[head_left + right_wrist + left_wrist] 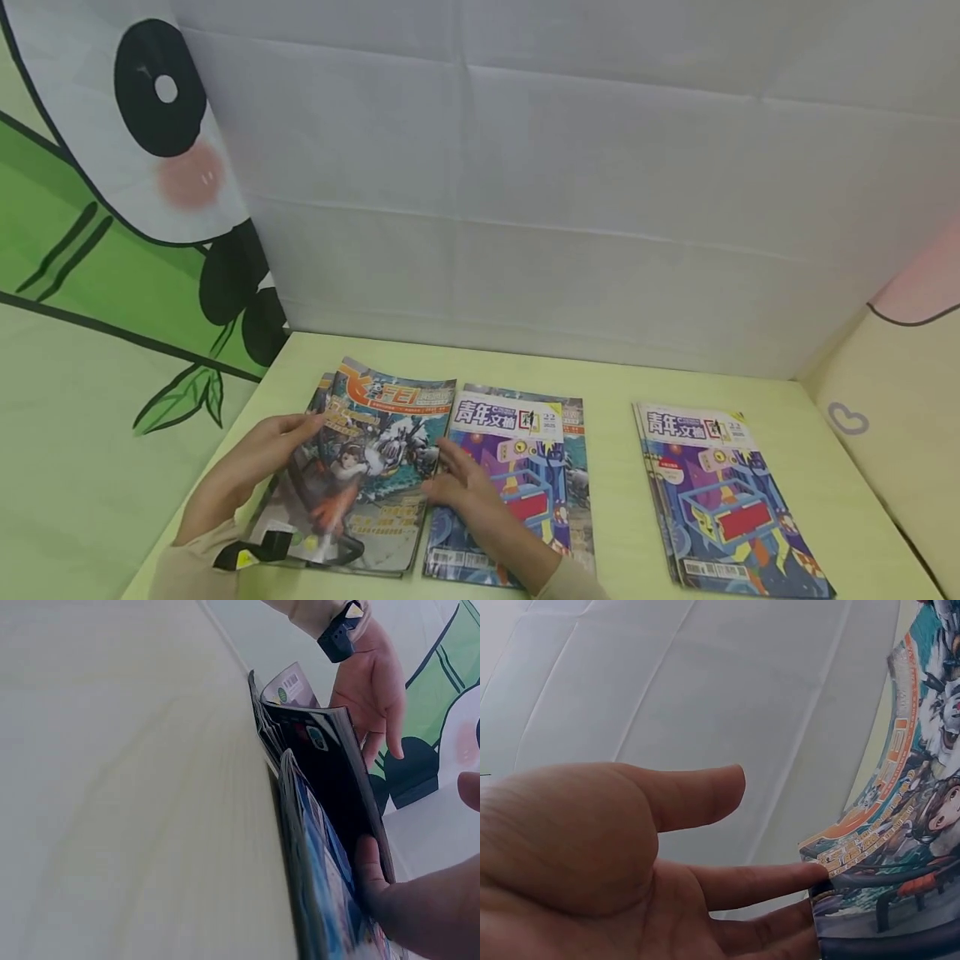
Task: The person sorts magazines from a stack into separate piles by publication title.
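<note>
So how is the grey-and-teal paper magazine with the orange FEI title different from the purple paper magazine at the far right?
The FEI magazine has orange title letters; the purple magazine has purple ones on white. The left hand and right hand both touch the FEI magazine, while no hand touches the purple magazine. Both have picture covers with titles near the top.

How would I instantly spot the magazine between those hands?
Find the pale yellow table, then its leftmost pile, between the left hand and right hand. Your magazine is on top: unlike its purple-covered neighbours, it shows a FEI title above a dark-haired character.
</note>
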A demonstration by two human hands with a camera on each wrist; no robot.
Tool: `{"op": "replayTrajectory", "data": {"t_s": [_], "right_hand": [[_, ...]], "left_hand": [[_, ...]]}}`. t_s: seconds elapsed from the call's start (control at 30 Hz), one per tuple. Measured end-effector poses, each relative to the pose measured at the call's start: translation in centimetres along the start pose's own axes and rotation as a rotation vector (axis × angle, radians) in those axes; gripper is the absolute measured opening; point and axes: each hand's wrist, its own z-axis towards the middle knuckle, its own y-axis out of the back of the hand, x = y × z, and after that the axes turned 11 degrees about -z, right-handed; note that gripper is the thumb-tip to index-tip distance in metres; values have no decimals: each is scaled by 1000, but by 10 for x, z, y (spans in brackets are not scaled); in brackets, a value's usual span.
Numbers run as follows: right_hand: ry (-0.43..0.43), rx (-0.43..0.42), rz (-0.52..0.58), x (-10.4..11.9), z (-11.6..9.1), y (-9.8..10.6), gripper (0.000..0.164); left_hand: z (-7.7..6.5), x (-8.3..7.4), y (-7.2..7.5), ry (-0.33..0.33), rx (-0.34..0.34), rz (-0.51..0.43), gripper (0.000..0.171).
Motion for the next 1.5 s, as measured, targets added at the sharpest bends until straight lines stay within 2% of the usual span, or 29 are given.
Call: {"op": "replayTrajectory", "data": {"t_s": [0.13,0.33,0.5,0.63,0.87,1.13,1.37,1.5], "right_hand": [[10,17,-4,-2,-2,3,88],[63,89,-64,-7,-4,10,90],[65,113,-80,-3,-9,9,95],[43,110,-78,7,-16,5,99],[40,129,-58,10,-17,7,91],[61,149,-77,7,-16,7,94],[88,129,-127,4,-15,6,101],[101,132,-142,4,-15,5,105]], "left_hand": [[1,3,0,10,-12,37,85],[5,7,-2,-29,13,97,79],[7,9,-5,-40,24,158,80],[8,8,-7,-39,33,179,79],[4,6,-9,-21,53,226,85],[-1,7,-11,-57,41,315,85],[-1,6,-11,-85,62,309,84],[1,6,-11,-76,51,323,83]]}}
